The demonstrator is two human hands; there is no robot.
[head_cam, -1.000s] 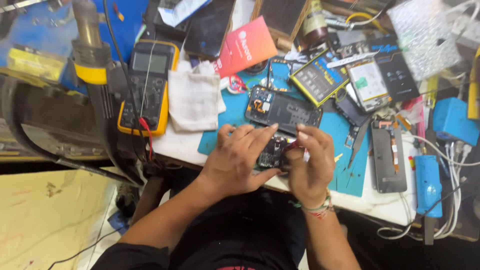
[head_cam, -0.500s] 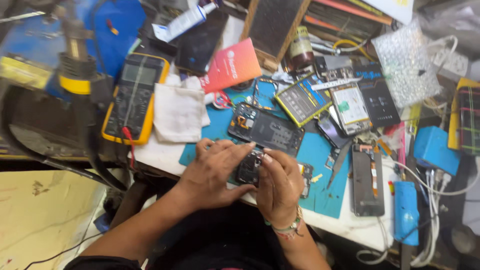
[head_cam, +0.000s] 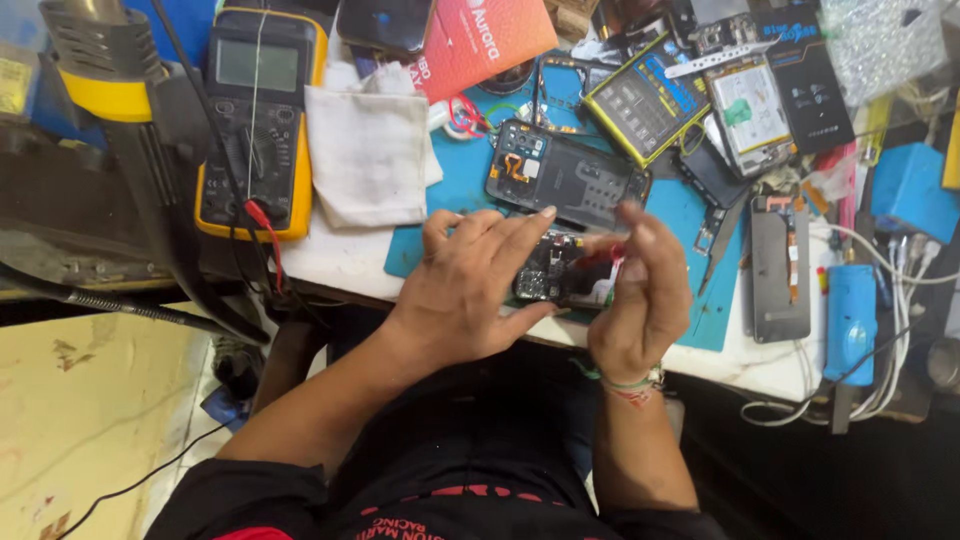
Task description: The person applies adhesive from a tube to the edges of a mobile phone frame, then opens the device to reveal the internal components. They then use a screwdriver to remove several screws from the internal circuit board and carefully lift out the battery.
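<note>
I steady a small dark circuit board (head_cam: 552, 270) on the teal work mat (head_cam: 460, 180) with my left hand's (head_cam: 470, 285) spread fingers, while my right hand (head_cam: 640, 290) pinches a red-tipped tool (head_cam: 612, 256), so fine, careful probing seems next.

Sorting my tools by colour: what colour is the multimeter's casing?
Yellow around a dark grey face; the multimeter shows in the head view.
</note>
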